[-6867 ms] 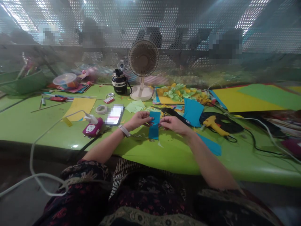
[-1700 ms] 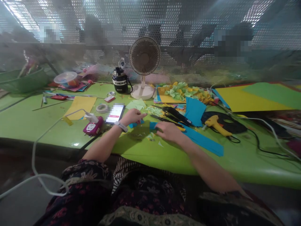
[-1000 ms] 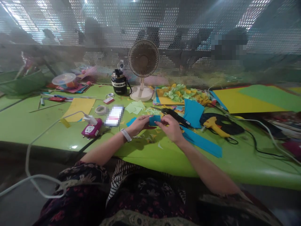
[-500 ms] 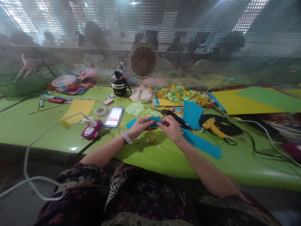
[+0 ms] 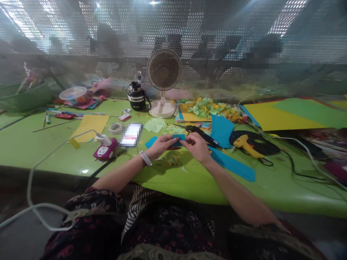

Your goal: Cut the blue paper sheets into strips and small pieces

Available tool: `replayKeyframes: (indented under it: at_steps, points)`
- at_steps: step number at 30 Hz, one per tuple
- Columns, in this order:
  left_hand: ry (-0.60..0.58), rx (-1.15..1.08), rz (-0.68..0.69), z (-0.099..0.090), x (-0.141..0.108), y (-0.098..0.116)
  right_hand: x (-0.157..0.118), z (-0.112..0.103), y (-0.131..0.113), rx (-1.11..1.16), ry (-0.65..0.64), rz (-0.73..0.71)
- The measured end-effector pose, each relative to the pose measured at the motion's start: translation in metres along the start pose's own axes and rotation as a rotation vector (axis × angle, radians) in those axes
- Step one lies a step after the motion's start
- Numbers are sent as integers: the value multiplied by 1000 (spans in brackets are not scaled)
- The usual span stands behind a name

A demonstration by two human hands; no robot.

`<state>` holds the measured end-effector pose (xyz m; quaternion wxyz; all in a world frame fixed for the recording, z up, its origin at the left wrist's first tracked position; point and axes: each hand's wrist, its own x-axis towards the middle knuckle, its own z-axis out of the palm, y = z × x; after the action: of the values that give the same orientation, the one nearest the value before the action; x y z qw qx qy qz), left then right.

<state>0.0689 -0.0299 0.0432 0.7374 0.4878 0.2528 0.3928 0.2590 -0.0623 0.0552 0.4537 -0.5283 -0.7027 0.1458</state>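
Observation:
A small piece of turquoise-blue paper (image 5: 179,137) is pinched between my left hand (image 5: 162,146) and my right hand (image 5: 196,146), just above the green tabletop (image 5: 59,151). Both hands hold it from either side, and their fingers hide part of it. A second blue scrap (image 5: 150,142) lies by my left fingers. Black scissors (image 5: 202,134) rest just beyond my right hand, and a long blue paper strip (image 5: 230,164) lies to its right. Small paper offcuts (image 5: 173,159) are scattered below my hands.
A blue sheet (image 5: 222,131) and a yellow glue gun (image 5: 245,142) lie to the right. To the left are a blurred phone (image 5: 131,134), a pink socket (image 5: 105,150) with a white cable, and a tape roll (image 5: 116,128). A desk fan (image 5: 164,70) stands behind.
Compared with the earlier frames, my hands have come together and lifted a small blue piece off the table. Over the last half second they have barely moved.

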Motion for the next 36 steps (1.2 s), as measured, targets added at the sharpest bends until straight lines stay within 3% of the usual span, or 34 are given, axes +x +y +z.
replayKeyframes:
  at_steps: [7,13,17,20,24,29,33,36]
  points:
    - [27,14,1,0,0,0,-1,1,-2,7,6,2]
    - [-3,21,9,3,0,0,-1,-1,-8,162,73,160]
    - [-22,61,10,2,-1,2,0,-1,-7,175,45,60]
    - [-50,133,-63,0,-3,5,0,-2,-7,165,54,5]
    - [-126,256,-190,-4,-4,9,-1,-2,-9,153,46,-21]
    - [-200,320,-233,-6,-4,12,-1,-2,-11,178,48,8]
    - [-170,313,-229,-8,-3,15,0,-3,-10,202,-87,143]
    - [-124,287,-218,-10,0,14,0,-2,-10,144,-238,149]
